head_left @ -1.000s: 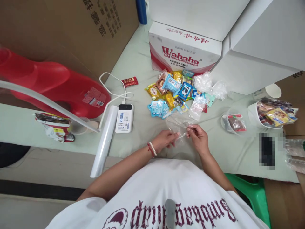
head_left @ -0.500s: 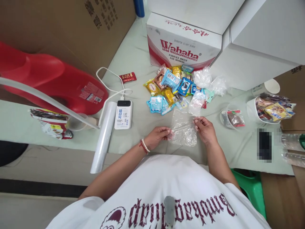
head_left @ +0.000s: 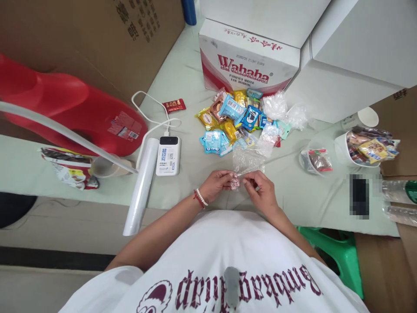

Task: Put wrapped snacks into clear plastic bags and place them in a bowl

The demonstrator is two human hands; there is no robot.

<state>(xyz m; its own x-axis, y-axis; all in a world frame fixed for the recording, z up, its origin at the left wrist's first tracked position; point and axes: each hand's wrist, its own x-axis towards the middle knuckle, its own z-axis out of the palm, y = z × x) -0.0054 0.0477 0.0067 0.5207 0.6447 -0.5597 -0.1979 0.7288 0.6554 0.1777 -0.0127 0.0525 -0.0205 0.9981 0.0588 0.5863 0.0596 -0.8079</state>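
A clear plastic bag lies partly on the table and runs down between my hands, its near part bunched up. My left hand, with a beaded bracelet at the wrist, grips the bunched side, where the plastic looks pinkish and crinkled. My right hand is closed in a pinch on the bag's other side, its fingertips close to the left ones. Just beyond the bag is a heap of wrapped snacks, with crumpled clear plastic at its right side.
A Wahaba-style water carton stands behind the heap. Leftward are a white power bank with a cable, a plastic film roll and a red jug. Rightward are a snack-filled tub, a clear bowl and a paper cup.
My right hand has moved left and nearer my body, close to my left hand. The bag, spread flat between them before, is now bunched at its near end.
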